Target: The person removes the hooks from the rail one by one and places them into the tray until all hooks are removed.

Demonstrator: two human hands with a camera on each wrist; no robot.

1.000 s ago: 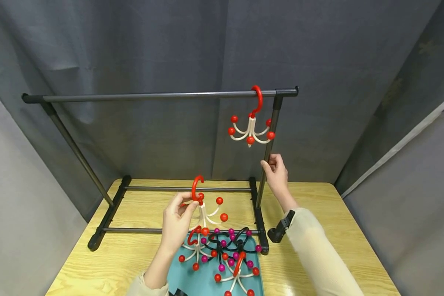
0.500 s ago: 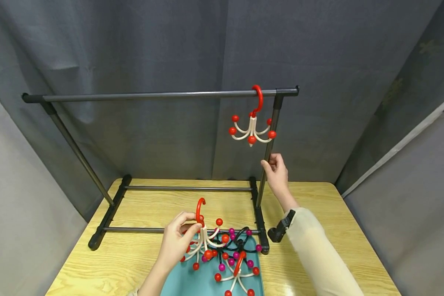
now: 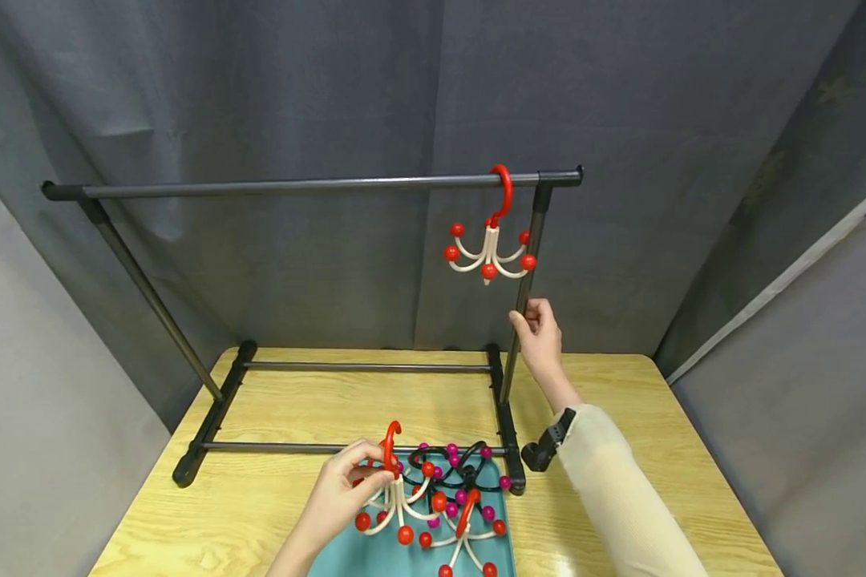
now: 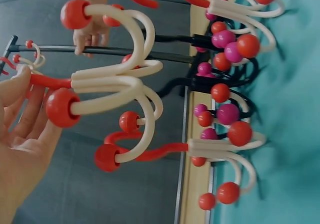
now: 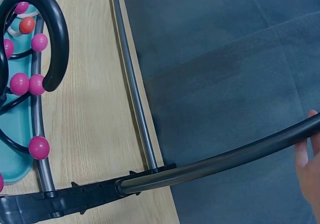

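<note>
Pinching the red hook of a white multi-arm hanger (image 3: pixel 397 501), the left hand (image 3: pixel 339 490) is holding it just above the teal tray (image 3: pixel 364 553), fingers and thumb curled tight on the hook stem. That hanger is sitting low, at about 6 o'clock in the head view, its red-balled arms hanging over the pile. Lying in the tray are more hangers: a black one with magenta balls (image 3: pixel 462 473) at 3 o'clock of the held one, and another white one with a red hook (image 3: pixel 465 533) beside it. The right hand (image 3: pixel 541 336) is gripping the rack's right upright post (image 3: pixel 523 296), fingers wrapping round it, steadying the rack at roughly 2 o'clock from the tray. Hanging on the top rail (image 3: pixel 296 187) near its right end is one white hanger (image 3: pixel 489 240), hooked on and dangling free. Progress judgement: one hanger is hung, one is in hand but not yet raised to the rail, and several are waiting in the tray, so most of the work looks left. The rack is standing on the wooden table (image 3: pixel 274 401).
</note>
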